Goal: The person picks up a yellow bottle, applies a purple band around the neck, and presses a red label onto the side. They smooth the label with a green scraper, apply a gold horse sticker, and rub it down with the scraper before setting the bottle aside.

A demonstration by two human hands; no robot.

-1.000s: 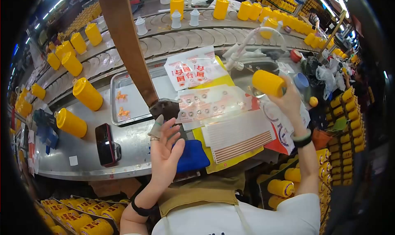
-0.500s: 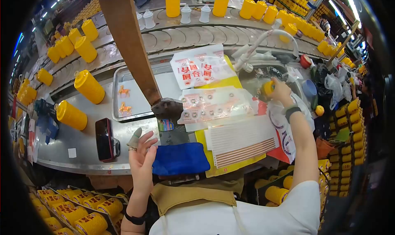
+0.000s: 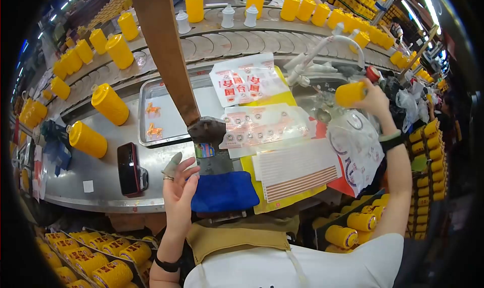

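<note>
Over the sink my right hand is wrapped round a yellow bottle, held tilted on its side below the faucet. My left hand has nothing in it. Its fingers are apart, palm up, and a pale cover sits on one fingertip. A folded blue cloth lies beside it. Decal sheets are spread between the hands: one with large red characters, one with small round prints, and a stack with brown stripes.
A metal tray holds two orange horse-shaped pieces. A wooden post crosses the view. A phone and two yellow bottles stand left. Behind runs a conveyor with yellow and white bottles.
My right hand has lifted the yellow bottle up and to the right out of the sink. My left hand has shifted slightly right. The bottles on the conveyor have moved along.
</note>
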